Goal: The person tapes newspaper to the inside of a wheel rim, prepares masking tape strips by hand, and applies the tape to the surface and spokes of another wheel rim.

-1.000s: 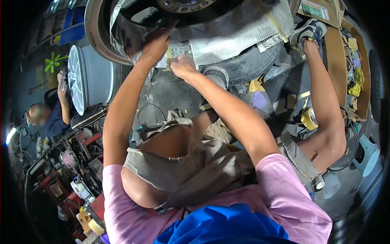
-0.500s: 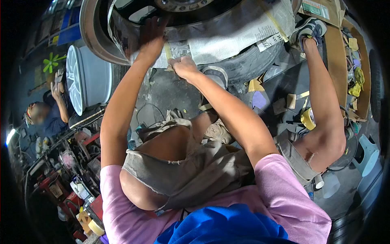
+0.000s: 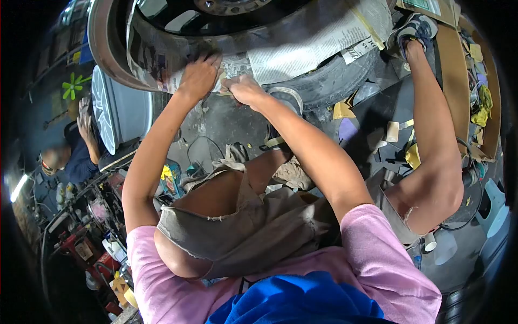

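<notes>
A car wheel rim [image 3: 105, 48] with dark spokes rests on a tire [image 3: 345, 81], and newspaper sheets [image 3: 302, 51] are wrapped round its barrel. My left hand [image 3: 199, 75] lies on the newspaper at the lower left of the rim, fingers stretched out over the paper. Just beside it, my right hand [image 3: 245, 89] is closed in a pinch at the paper's lower edge. A pale yellowish strip of masking tape [image 3: 220, 84] shows at its fingertips, partly hidden. Another length of yellow tape [image 3: 368, 26] crosses the newspaper farther right.
At left, another person [image 3: 81, 146] works by a silver wheel [image 3: 116, 110]. A cardboard box [image 3: 453, 81] with scraps stands at right. Sandpaper pieces [image 3: 343, 110], a cable [image 3: 208, 140] and a light blue stool [image 3: 492, 208] are on the floor. Tools and red equipment [image 3: 81, 248] crowd the lower left.
My left hand has slid down from near the rim's spokes toward the paper's lower edge, closer to my right hand. My right hand stays almost in place. The view has shifted slightly.
</notes>
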Action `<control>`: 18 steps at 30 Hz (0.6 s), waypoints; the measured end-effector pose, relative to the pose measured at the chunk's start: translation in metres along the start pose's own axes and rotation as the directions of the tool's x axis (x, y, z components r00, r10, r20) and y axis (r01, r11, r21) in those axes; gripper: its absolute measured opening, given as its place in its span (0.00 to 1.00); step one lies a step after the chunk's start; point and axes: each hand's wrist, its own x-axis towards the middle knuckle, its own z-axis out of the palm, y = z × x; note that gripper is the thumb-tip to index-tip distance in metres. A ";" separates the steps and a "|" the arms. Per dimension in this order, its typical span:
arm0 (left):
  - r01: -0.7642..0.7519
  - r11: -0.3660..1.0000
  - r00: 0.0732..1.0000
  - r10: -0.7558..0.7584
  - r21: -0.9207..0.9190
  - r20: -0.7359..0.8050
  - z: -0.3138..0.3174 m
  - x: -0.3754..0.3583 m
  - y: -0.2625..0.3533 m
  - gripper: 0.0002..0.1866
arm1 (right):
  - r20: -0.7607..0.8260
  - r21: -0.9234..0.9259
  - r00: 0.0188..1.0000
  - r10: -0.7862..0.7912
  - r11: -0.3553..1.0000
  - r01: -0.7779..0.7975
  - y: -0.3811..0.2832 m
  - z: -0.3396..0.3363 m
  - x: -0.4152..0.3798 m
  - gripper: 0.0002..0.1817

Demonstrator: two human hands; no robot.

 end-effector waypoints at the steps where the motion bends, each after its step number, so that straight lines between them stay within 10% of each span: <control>1: -0.004 1.000 1.000 0.004 0.000 0.002 0.007 0.002 -0.003 0.19 | -0.013 0.037 1.000 -0.010 0.999 0.010 0.001 0.001 -0.001 0.23; 18: -0.042 0.960 0.986 -0.004 0.278 0.165 0.024 0.016 -0.020 0.28 | 0.138 0.214 0.985 0.102 0.968 -0.131 -0.007 -0.011 -0.029 0.23</control>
